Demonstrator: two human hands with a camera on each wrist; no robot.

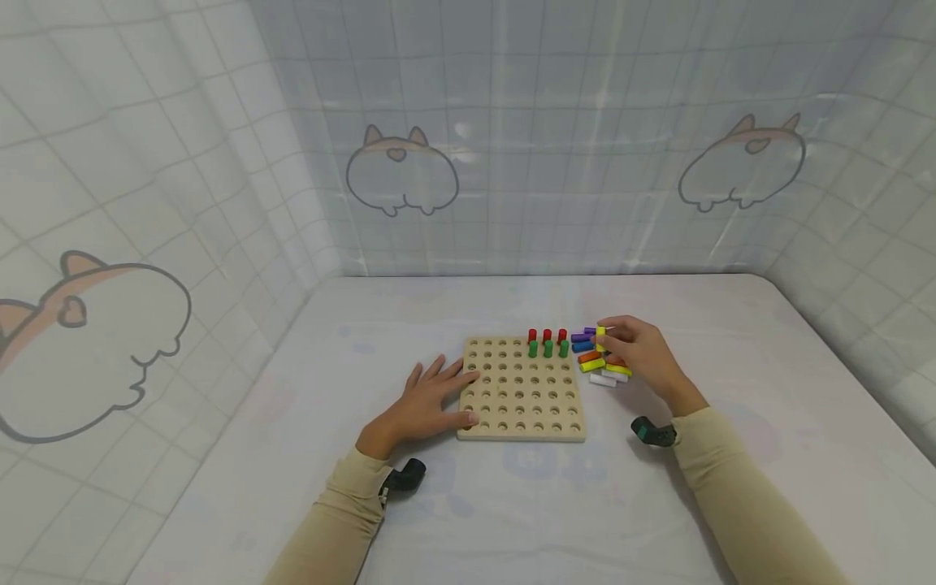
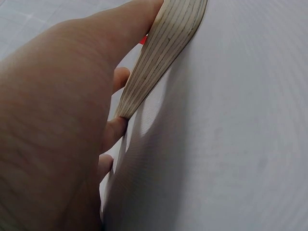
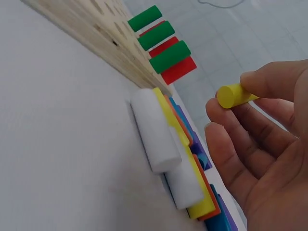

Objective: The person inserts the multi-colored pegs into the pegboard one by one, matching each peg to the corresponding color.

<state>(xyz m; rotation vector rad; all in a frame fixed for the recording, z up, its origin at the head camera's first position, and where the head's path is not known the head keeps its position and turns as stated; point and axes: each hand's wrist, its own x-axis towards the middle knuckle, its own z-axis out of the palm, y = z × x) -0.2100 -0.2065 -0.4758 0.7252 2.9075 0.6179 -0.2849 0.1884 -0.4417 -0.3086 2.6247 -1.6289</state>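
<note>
Right of the pegboard (image 1: 527, 387), the right hand (image 1: 645, 349) pinches a yellow peg (image 1: 600, 338), partly hiding loose pegs (image 1: 593, 366) there. The left hand (image 1: 430, 405), fingers spread, touches the pegboard's left edge, covering a little of it.

From well above the near side, the head view is looking forward and down across the bench (image 1: 409, 313), taking in the left hand (image 1: 420, 410), the right hand (image 1: 649, 353) and the whole wooden pegboard (image 1: 522, 434). The left wrist view is peering, tilted, from close behind the left hand along the pegboard's layered side. The right wrist view, also tilted and close, is facing past white pegs (image 3: 153, 127) and sharing the green pegs (image 3: 171, 57) with the head view.
</note>
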